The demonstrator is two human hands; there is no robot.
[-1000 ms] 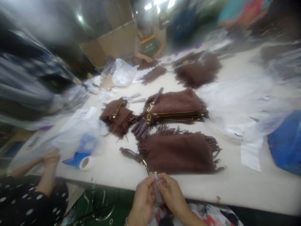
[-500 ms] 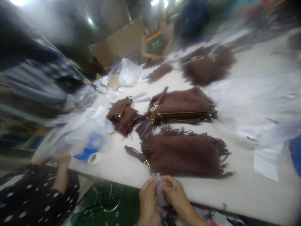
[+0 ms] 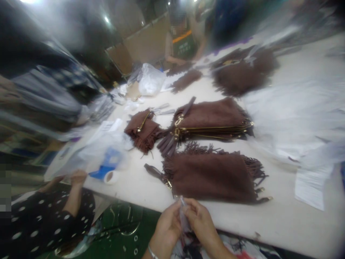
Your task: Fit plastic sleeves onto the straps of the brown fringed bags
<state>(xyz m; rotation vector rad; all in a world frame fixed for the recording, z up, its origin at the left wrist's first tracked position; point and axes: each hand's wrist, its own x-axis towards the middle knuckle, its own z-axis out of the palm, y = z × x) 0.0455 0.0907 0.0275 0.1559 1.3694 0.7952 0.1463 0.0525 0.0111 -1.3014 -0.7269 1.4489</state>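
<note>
Both left hand [image 3: 166, 230] and right hand [image 3: 201, 221] pinch clear plastic [image 3: 184, 220] beyond table edge [image 3: 134, 198].

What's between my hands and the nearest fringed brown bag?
Head view: only a narrow bare strip of white table. The left hand and right hand pinch a small clear piece just short of the fringed brown bag.

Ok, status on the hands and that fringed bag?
Left hand and right hand pinch one small clear piece at the table edge. Fringed bag lies flat just beyond. Nothing between.
</note>
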